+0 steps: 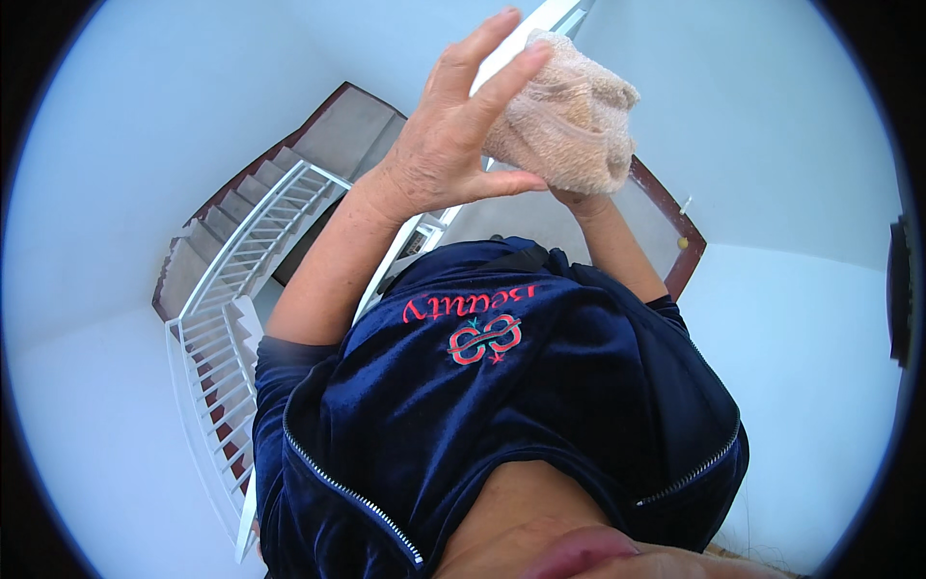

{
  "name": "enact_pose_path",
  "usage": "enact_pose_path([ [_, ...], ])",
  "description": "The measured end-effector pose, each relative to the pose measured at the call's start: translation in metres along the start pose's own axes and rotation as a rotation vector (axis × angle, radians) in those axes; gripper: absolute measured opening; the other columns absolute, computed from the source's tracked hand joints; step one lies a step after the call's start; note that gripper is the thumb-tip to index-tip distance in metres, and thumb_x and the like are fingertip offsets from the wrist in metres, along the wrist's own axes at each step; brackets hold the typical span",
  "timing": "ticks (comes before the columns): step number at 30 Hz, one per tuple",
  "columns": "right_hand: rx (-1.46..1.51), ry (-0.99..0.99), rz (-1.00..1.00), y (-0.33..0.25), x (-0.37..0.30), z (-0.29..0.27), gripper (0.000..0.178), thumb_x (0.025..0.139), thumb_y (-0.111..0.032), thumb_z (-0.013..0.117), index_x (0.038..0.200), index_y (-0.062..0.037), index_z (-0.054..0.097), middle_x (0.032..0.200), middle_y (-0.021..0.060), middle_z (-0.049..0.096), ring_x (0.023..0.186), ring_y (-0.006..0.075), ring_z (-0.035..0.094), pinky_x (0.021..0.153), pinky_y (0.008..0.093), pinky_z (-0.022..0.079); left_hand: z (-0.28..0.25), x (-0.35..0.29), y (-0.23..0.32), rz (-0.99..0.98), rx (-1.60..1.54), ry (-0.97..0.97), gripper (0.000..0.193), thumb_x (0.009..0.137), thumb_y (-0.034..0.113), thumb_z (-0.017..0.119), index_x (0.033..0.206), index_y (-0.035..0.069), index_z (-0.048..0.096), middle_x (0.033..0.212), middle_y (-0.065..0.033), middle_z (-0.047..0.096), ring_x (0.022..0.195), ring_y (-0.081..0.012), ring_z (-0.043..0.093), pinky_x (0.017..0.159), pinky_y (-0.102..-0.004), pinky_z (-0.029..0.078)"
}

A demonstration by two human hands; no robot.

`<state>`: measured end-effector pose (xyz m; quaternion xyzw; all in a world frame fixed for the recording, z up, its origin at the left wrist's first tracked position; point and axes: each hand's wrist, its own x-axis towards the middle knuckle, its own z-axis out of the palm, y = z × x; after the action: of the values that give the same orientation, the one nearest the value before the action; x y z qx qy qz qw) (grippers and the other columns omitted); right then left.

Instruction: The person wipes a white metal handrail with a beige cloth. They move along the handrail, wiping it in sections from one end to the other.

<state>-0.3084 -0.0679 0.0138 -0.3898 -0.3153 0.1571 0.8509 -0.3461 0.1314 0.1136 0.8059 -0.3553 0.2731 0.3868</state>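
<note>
The left arm [323,256] and right arm [627,251] are up, the left hand [434,154] with fingers [503,85] spread and thumb [511,183] out, the right hand [582,200] mostly hidden.

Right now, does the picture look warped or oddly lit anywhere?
Head view: the white stair railing bows and the corners go black; head view: soft bluish light on the pale walls; head view: sheen on the dark velvety top, while the beige cloth shows its nap fairly clearly.

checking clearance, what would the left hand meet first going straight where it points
The left hand would likely meet the beige cloth first; depth is unclear, and they may be touching now.
</note>
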Motion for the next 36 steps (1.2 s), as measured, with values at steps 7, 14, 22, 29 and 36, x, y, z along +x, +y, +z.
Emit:
enact_pose_path([
  [7,-0.530,0.040,-0.036,0.004,-0.001,0.004,0.081,0.090,-0.041,0.074,0.155,-0.0194,0.031,0.156,0.0058,0.041,0.146,0.0241,0.036,0.124,0.0427,0.027,-0.007,0.008,0.014,0.158,0.131,-0.081,0.050,0.071,0.020,0.091,0.110,0.008,0.062,0.150,-0.0206,0.047,0.138,-0.0390,0.048,0.115,-0.0507,0.039],
  [14,-0.816,0.261,-0.213,-0.007,-0.005,-0.003,0.053,0.091,-0.019,0.073,0.138,-0.0052,0.053,0.133,0.0095,0.059,0.126,0.0241,0.056,0.108,0.0392,0.045,0.007,-0.013,0.019,0.142,0.001,0.239,0.041,0.069,0.006,0.086,0.096,0.006,0.055,0.095,-0.0117,0.071,0.078,-0.0264,0.069,0.066,-0.0329,0.055],
  [22,-0.551,0.557,-0.486,-0.021,0.008,-0.030,0.050,0.100,-0.012,0.050,0.146,-0.0045,0.033,0.141,0.0114,0.048,0.128,0.0208,0.049,0.111,0.0366,0.038,0.028,-0.013,0.037,-0.028,-0.148,0.152,0.038,0.074,0.007,0.085,0.096,0.005,0.054,0.100,-0.0128,0.072,0.079,-0.0249,0.070,0.066,-0.0311,0.056],
  [29,0.291,0.923,0.031,0.014,-0.015,-0.071,0.040,0.106,-0.046,0.048,0.115,-0.0087,0.059,0.100,0.0048,0.065,0.094,0.0198,0.066,0.080,0.0351,0.057,0.045,-0.015,0.044,-0.547,-0.346,-0.022,0.030,0.081,0.010,0.077,0.101,0.002,0.056,0.095,-0.0131,0.070,0.083,-0.0207,0.068,0.075,-0.0309,0.054],
  [36,0.117,0.799,-0.016,-0.018,-0.012,-0.110,0.052,0.101,-0.035,0.060,0.138,0.0000,0.053,0.132,0.0158,0.062,0.122,0.0292,0.061,0.102,0.0472,0.052,0.031,-0.021,0.016,-0.779,-0.349,0.081,0.028,0.082,0.013,0.073,0.102,0.002,0.057,0.088,-0.0086,0.066,0.084,-0.0143,0.064,0.075,-0.0321,0.054],
])
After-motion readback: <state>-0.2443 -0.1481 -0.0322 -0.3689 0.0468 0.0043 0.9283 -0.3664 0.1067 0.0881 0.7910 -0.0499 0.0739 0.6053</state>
